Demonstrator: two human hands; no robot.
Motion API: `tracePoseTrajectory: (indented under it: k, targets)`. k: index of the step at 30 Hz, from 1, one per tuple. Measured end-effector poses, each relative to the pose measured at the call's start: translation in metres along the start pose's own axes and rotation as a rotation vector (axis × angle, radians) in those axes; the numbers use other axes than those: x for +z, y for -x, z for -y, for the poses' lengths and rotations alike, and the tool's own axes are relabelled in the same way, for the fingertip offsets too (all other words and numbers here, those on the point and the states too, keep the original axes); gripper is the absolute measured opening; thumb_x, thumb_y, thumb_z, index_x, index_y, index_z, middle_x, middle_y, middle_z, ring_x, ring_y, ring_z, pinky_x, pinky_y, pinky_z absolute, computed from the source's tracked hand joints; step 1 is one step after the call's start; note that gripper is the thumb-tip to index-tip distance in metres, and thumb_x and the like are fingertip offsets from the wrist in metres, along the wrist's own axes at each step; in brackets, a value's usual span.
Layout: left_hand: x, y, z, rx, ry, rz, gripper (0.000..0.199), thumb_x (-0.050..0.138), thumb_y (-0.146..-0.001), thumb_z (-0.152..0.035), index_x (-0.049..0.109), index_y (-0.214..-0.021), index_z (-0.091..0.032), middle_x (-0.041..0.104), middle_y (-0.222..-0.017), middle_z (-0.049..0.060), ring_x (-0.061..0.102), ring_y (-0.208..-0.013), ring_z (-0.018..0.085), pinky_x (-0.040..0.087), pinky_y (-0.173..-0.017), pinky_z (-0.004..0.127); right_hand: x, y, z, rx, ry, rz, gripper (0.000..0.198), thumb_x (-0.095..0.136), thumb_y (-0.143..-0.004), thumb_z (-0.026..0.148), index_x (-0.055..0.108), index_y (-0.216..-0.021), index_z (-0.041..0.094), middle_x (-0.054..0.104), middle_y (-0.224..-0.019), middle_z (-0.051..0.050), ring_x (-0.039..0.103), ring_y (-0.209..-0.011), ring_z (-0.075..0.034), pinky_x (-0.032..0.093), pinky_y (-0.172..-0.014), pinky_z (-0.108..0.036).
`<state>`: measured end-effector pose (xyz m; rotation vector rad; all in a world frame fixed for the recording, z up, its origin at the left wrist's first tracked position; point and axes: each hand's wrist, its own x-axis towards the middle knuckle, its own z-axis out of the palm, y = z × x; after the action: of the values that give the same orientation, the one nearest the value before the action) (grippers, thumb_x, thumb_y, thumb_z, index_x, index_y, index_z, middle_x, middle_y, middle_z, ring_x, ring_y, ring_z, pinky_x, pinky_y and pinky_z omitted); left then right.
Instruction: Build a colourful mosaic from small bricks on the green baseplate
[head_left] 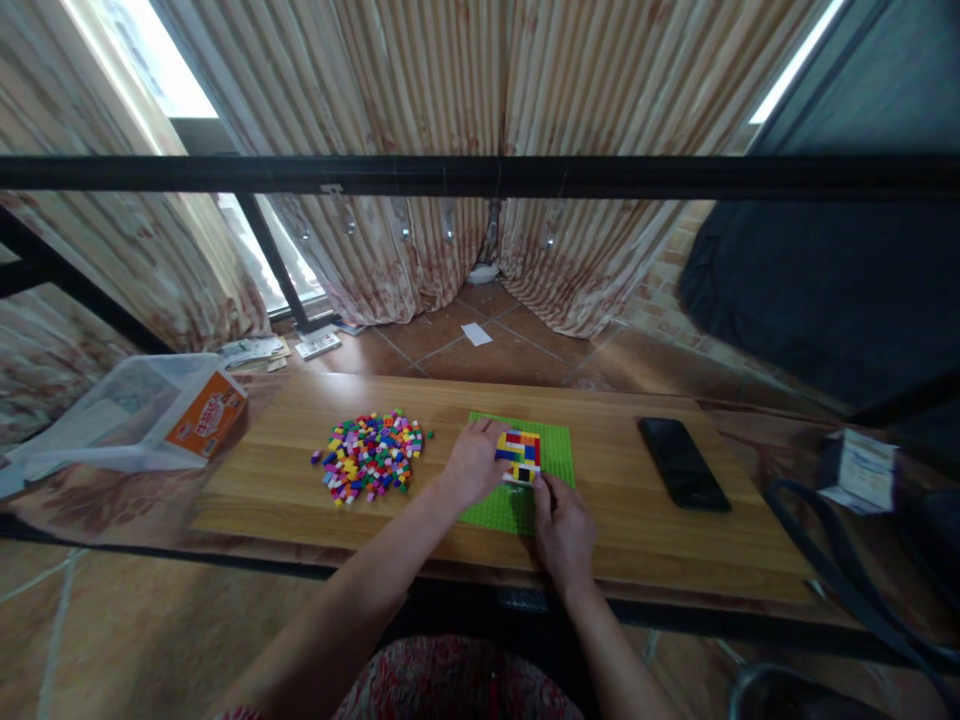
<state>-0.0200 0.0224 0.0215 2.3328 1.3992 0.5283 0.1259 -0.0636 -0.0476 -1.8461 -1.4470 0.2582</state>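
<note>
Tbl (611, 545): L hand (474, 462), R hand (564, 525) curled at brick blk (520, 452).

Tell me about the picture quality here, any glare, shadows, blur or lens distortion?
Head view: the window at upper left is blown out to white; head view: the dark fabric at right loses detail in shadow; head view: the plastic box looks stretched toward the left edge; head view: the brick assembly at the left hand and right hand looks slightly soft.
</note>
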Motion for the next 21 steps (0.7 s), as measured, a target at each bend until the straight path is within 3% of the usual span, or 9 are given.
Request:
tracePoseTrajectory:
  k: [3, 8, 14, 21]
  targets:
    - [0.004, -0.001, 0.007, -0.084, 0.151, -0.020, 0.045, 0.072, -0.073, -0.018, 0.061, -0.116, -0.014, 0.063, -0.117, 0.010, 0.058, -0.113, 0.024, 0.045, -0.104, 0.039, -0.005, -0.007, 0.005, 0.074, 0.021, 0.043, 0.064, 0.025, -0.097, 0.060, 0.072, -0.099, 0.016, 0.075, -0.093, -0.014, 0.067, -0.082, -0.025, 0.045, -0.073, -0.033]
    - [0.015, -0.008, 0.013, -0.226, 0.332, -0.015, 0.052, 0.074, -0.067, -0.014, 0.059, -0.116, -0.013, 0.065, -0.110, 0.008, 0.062, -0.100, 0.020, 0.050, -0.095, 0.036, -0.010, -0.034, 0.013, 0.144, 0.160, 0.207, 0.066, 0.031, -0.091, 0.069, 0.072, -0.073, 0.020, 0.072, -0.070, -0.013, 0.065, -0.064, -0.025, 0.041, -0.056, -0.032]
    - [0.025, -0.016, 0.018, -0.303, 0.557, -0.013, 0.056, 0.077, -0.060, -0.008, 0.056, -0.111, -0.015, 0.068, -0.098, 0.002, 0.065, -0.086, 0.015, 0.052, -0.085, 0.030, -0.008, -0.051, 0.018, 0.202, 0.307, 0.305, 0.068, 0.037, -0.082, 0.077, 0.072, -0.084, 0.018, 0.072, -0.076, -0.015, 0.068, -0.070, -0.028, 0.045, -0.057, -0.035]
    - [0.032, -0.017, 0.023, -0.362, 0.662, 0.009, 0.062, 0.076, -0.060, -0.006, 0.052, -0.116, -0.019, 0.064, -0.087, -0.003, 0.062, -0.072, 0.011, 0.053, -0.072, 0.025, 0.000, -0.059, 0.010, 0.168, 0.340, 0.325, 0.066, 0.040, -0.081, 0.076, 0.071, -0.078, 0.018, 0.073, -0.079, -0.018, 0.069, -0.073, -0.030, 0.047, -0.063, -0.038]
